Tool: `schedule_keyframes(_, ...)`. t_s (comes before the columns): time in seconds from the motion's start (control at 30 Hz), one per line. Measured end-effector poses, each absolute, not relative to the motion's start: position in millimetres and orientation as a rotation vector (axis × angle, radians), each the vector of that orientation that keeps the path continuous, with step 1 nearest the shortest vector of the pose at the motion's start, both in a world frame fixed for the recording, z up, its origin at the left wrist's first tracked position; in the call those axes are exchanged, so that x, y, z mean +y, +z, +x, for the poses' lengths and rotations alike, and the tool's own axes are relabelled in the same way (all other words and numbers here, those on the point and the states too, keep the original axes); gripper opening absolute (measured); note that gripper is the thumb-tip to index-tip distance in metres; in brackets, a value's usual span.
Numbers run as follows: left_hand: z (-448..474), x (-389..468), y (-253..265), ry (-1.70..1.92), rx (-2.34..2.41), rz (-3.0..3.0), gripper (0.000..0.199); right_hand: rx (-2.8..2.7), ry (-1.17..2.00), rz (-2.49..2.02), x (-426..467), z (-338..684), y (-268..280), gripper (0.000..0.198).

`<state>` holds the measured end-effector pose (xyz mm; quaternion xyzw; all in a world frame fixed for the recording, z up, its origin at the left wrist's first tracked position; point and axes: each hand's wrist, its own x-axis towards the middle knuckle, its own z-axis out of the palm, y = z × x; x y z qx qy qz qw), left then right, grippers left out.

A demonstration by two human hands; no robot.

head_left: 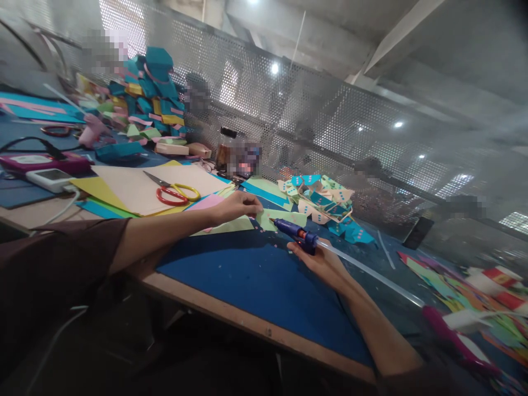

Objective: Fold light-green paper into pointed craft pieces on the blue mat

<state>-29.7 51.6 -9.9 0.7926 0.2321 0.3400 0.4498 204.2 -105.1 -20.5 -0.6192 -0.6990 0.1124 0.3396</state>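
My right hand (319, 261) is wrapped round the grip of a blue hot glue gun (295, 230). A long clear glue stick (371, 272) runs out of its back end. The gun's nozzle points left, just over a strip of pale green paper (284, 219) lying on the blue table mat. At the left end of this strip my left hand (241, 206) is closed in a pinch, fingertips close to the paper. What is between those fingers is too small to make out. Tiny pink paper bits lie scattered round the strip.
Red-and-yellow scissors (175, 193) rest on stacked paper sheets (119, 184) at left. Behind stands a heap of folded blue paper (159, 91). A pile of dotted paper pieces (319, 198) lies beyond the gun. Purple power strips (45, 163) with cables flank the work area.
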Motion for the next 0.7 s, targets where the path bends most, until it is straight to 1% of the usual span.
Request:
schedule_keyframes(0.27, -29.8, 53.4, -11.5, 0.848, 0.562, 1.961, 0.018, -1.896, 0.205, -1.631, -107.9, 202.1, -16.3, 0.035)
schedule_keyframes(0.7, -29.6, 50.2, -8.4, 0.84, 0.581, 1.943, 0.019, -1.939, 0.174, -1.622, -103.9, 208.1, -21.8, 0.034)
